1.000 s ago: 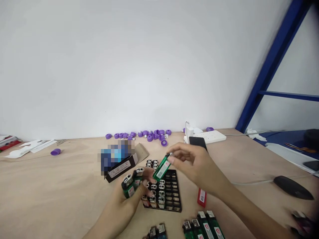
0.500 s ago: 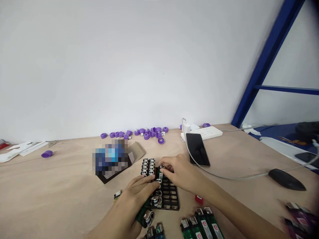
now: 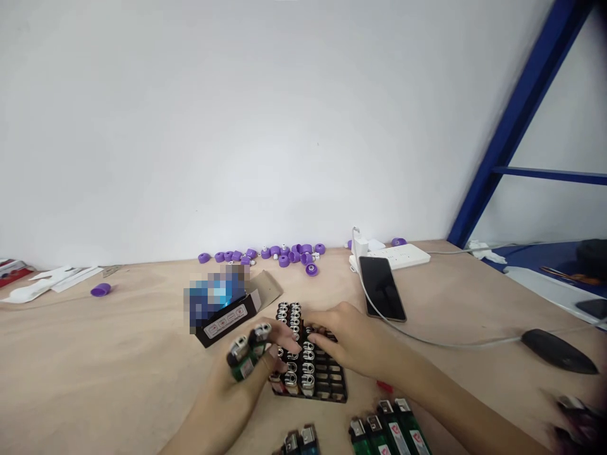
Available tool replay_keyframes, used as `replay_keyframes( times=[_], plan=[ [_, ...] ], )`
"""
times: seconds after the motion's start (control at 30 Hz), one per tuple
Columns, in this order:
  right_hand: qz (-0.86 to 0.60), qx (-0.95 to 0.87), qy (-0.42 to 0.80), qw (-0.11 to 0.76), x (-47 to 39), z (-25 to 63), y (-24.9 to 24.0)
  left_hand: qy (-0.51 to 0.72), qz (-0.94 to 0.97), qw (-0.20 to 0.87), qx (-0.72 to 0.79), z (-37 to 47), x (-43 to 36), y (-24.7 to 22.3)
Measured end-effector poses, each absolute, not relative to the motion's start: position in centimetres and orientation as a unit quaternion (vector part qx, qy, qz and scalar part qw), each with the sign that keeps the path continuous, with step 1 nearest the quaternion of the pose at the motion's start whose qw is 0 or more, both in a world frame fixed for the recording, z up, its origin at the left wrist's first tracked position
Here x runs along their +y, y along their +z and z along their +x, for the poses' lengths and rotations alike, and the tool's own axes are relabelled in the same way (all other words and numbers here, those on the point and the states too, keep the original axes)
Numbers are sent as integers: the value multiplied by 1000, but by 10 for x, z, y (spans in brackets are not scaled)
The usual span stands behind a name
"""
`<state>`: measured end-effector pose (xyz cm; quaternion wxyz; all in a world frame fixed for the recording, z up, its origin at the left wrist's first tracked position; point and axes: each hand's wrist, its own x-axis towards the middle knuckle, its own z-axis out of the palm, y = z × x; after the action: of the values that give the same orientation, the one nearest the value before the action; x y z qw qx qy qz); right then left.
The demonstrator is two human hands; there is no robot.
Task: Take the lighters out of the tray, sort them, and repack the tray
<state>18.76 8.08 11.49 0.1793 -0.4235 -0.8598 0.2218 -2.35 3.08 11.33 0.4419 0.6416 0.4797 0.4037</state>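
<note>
A black tray [image 3: 332, 399] with a grid of slots lies in front of me, with rows of upright lighters [image 3: 291, 379] standing in its left part, metal tops up. My left hand [image 3: 227, 401] is closed around a couple of green lighters [image 3: 244, 366], their metal heads pointing up. Its fingertips hover by the left rows. Over the tray's far middle, my right hand [image 3: 351, 332] pinches the top of a lighter [image 3: 308, 329] standing in a slot; the fingers partly hide it. The slots on the tray's right side hold nothing.
Green lighters [image 3: 391, 426] and blue ones [image 3: 301, 440] lie near the front edge. A black box [image 3: 227, 322] sits left of the tray. Behind are purple caps [image 3: 296, 254], a phone [image 3: 382, 289], a power strip [image 3: 405, 256] and a cable; a mouse [image 3: 559, 351] lies right.
My left hand has drawn back left from the tray and turned, bringing its green lighters upright and exposing more of the rows. My right hand stays at the same part of the tray.
</note>
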Motion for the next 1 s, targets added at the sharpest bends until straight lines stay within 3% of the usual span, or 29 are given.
replay_keyframes(
  times=[0.13, 0.23, 0.43, 0.63, 0.73, 0.83, 0.9, 1.0],
  plan=[
    [-418, -885, 166, 118, 76, 188, 118, 430, 477, 622, 447, -19, 31, 125],
    [-400, -888, 181, 138, 76, 191, 120, 410, 378, 709, 431, -16, 31, 126],
    [-384, -824, 261, 326, 65, 192, 138, 398, 346, 753, 395, -12, 23, 128],
    [-350, -748, 474, 306, 43, 175, 145, 296, 407, 778, 376, -4, 11, 130],
    [-360, -724, 444, 386, 53, 183, 147, 324, 498, 699, 399, -5, 12, 127],
    [-414, -705, 373, 439, 76, 201, 145, 362, 688, 445, 445, -17, 20, 111],
    [-474, -707, 334, 404, 91, 210, 135, 339, 798, 270, 419, -26, 27, 94],
    [-502, -726, 322, 342, 104, 208, 111, 261, 900, 146, 316, -33, 35, 70]
  ],
)
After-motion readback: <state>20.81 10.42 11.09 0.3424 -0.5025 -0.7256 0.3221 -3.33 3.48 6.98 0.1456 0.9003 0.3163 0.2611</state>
